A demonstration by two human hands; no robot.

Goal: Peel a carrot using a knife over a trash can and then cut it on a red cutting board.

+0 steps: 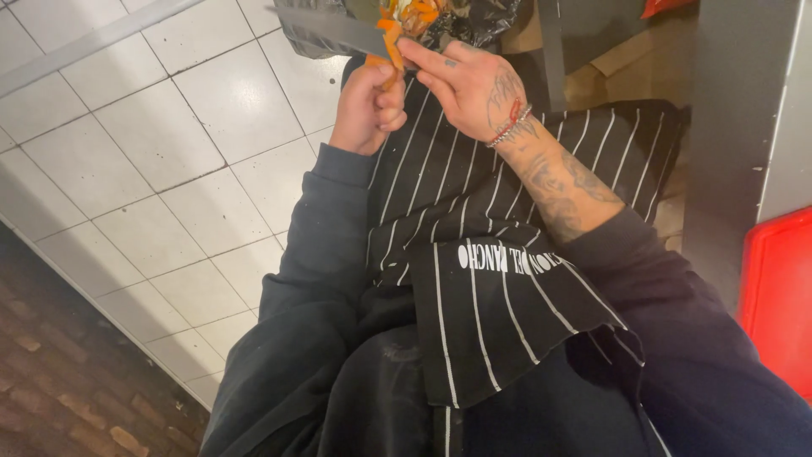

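Note:
My left hand (368, 108) is closed around an orange vegetable, likely a carrot (391, 46), at the top of the head view. My right hand (474, 85), tattooed and with a red-and-white bead bracelet, holds a large knife (338, 32) whose blade points left across the orange piece. Orange peelings (419, 15) lie in a black bag (482, 21) just beyond the hands. Both arms wear dark sleeves over a black apron with white stripes (491, 254).
A white tiled wall (152, 144) fills the left side, with a brick floor (59, 381) at the lower left. A grey metal panel (727, 127) and a red bin (782, 296) stand on the right. Cardboard (626, 59) lies near the bag.

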